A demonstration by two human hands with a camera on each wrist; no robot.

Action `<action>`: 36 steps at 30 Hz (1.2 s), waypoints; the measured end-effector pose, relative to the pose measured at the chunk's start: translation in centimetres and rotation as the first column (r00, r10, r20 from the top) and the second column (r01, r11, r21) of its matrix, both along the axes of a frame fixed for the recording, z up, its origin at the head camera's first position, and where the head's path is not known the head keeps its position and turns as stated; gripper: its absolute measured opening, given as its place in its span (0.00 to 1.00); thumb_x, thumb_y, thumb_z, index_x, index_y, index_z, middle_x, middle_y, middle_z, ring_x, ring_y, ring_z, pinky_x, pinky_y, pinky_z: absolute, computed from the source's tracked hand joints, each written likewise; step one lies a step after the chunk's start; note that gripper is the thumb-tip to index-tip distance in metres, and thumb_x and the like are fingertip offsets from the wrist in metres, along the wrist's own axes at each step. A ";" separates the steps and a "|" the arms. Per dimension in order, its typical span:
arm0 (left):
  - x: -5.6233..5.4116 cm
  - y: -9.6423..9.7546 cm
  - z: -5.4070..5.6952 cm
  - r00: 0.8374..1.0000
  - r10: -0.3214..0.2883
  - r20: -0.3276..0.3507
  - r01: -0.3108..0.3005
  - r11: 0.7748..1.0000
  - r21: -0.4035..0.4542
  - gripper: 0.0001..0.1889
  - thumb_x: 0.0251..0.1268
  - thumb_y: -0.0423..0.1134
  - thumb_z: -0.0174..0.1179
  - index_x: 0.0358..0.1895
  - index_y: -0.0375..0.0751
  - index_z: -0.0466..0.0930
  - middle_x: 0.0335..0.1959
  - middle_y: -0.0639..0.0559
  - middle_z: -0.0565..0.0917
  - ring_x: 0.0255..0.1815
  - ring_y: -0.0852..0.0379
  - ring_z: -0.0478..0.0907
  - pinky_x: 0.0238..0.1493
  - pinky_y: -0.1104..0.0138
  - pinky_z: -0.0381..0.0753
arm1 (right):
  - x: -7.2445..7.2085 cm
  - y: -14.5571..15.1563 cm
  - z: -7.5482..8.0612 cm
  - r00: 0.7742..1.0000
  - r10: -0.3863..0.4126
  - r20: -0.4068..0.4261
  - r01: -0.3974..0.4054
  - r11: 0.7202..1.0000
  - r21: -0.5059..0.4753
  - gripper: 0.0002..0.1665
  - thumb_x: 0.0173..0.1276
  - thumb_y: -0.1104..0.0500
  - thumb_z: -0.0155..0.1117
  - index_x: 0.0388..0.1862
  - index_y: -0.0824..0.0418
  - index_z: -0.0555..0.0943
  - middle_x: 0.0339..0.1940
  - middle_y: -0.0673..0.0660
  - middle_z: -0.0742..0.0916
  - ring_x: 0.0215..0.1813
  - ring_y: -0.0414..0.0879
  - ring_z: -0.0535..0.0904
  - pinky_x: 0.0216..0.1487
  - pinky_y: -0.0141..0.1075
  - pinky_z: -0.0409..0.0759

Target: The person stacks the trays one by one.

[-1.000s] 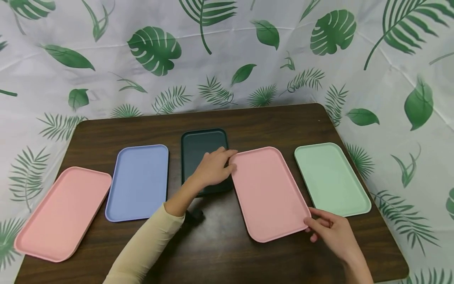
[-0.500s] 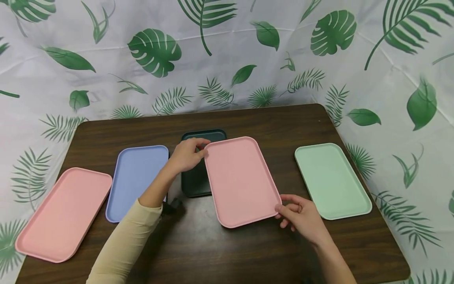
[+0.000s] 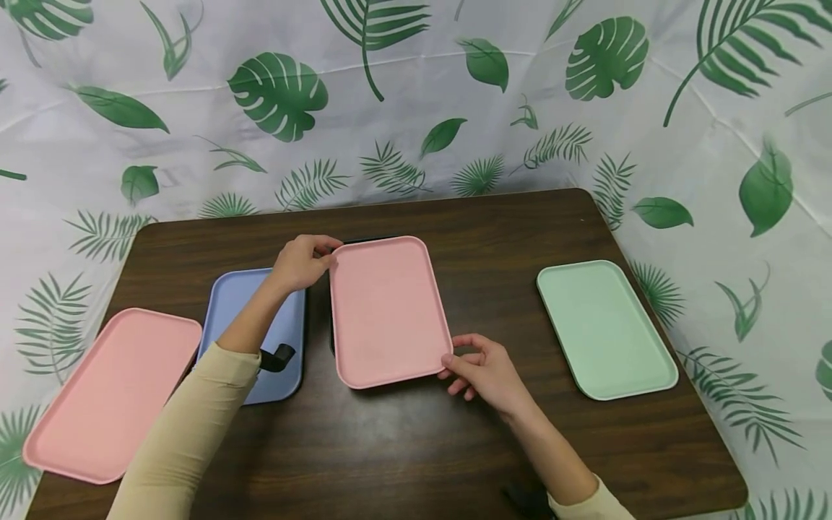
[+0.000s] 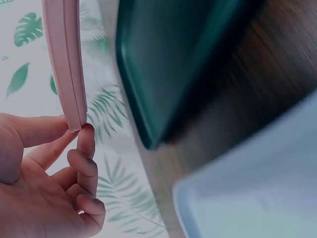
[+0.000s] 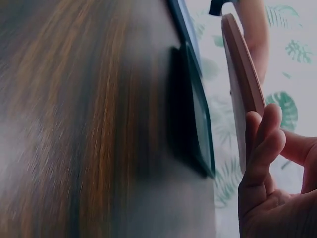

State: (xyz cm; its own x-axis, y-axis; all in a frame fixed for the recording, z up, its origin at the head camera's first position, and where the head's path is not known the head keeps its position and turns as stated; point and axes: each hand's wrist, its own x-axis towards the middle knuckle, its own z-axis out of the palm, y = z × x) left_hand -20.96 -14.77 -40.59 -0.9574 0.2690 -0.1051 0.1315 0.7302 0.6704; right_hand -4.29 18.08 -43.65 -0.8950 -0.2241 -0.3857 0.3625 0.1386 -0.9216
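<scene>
My two hands hold a pink tray (image 3: 390, 310) between them, raised above a dark green tray (image 4: 168, 54). The left hand (image 3: 304, 261) pinches its far left corner between thumb and fingers. At the near right corner, the right hand (image 3: 484, 370) pinches the rim, thumb on top and fingers below. In the head view the pink tray covers nearly all of the dark green one, which shows only as a thin edge. Both wrist views show a gap between the two trays.
Left of them lies a blue tray (image 3: 286, 375), partly behind the left forearm. A second pink tray (image 3: 120, 390) sits at the table's left edge, and a light green tray (image 3: 607, 328) at the right. A leaf-print cloth (image 3: 403, 108) hangs behind the brown table (image 3: 507, 231).
Both hands have carried the pink tray leftward and slightly toward the back, from beside the light green tray to over the dark green one. The other trays stay put.
</scene>
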 end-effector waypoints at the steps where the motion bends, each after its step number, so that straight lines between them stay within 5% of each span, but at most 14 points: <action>1: -0.1 -0.3 -0.2 1.000 0.005 0.000 -0.005 1.000 0.001 0.17 0.70 0.33 0.54 0.59 0.36 0.80 0.47 0.35 0.83 0.45 0.42 0.80 0.42 0.50 0.77 | -0.1 -0.4 -0.1 1.000 0.003 0.001 -0.003 1.000 -0.009 0.28 0.68 0.58 0.67 0.61 0.69 0.70 0.32 0.63 0.89 0.24 0.47 0.85 0.19 0.32 0.76; 13: -2.1 -1.8 -1.6 0.998 0.034 -0.057 -0.034 0.999 -0.008 0.17 0.69 0.32 0.53 0.57 0.33 0.81 0.45 0.35 0.84 0.42 0.41 0.79 0.42 0.49 0.75 | -1.2 -4.0 -0.6 0.999 -0.025 0.043 0.029 0.995 -0.096 0.26 0.69 0.61 0.66 0.61 0.68 0.69 0.34 0.65 0.89 0.24 0.45 0.85 0.20 0.32 0.78; 26: -4.2 -1.9 -3.2 0.998 0.012 -0.058 -0.017 0.997 -0.081 0.18 0.67 0.32 0.51 0.58 0.33 0.81 0.50 0.34 0.83 0.50 0.38 0.79 0.51 0.45 0.75 | -2.5 -5.1 -1.6 0.997 -0.068 0.040 0.071 0.996 -0.056 0.22 0.70 0.63 0.63 0.60 0.67 0.71 0.33 0.64 0.89 0.23 0.47 0.86 0.20 0.33 0.78; 36: -4.4 -1.1 -3.7 0.998 0.025 -0.062 -0.032 0.994 -0.107 0.18 0.69 0.34 0.51 0.58 0.35 0.81 0.49 0.36 0.83 0.48 0.40 0.78 0.50 0.45 0.75 | -3.0 -4.5 -1.8 0.995 -0.089 0.048 0.090 0.996 -0.018 0.23 0.70 0.65 0.63 0.61 0.69 0.71 0.33 0.66 0.88 0.23 0.46 0.85 0.20 0.33 0.79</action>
State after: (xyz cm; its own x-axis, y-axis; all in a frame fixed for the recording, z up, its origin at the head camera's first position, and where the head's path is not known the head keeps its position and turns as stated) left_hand -25.34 -15.92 -44.26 -0.9700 0.2315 -0.0738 0.1474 0.8022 0.5786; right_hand -7.30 13.56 -45.42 -0.8928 -0.1525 -0.4240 0.4155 0.0851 -0.9056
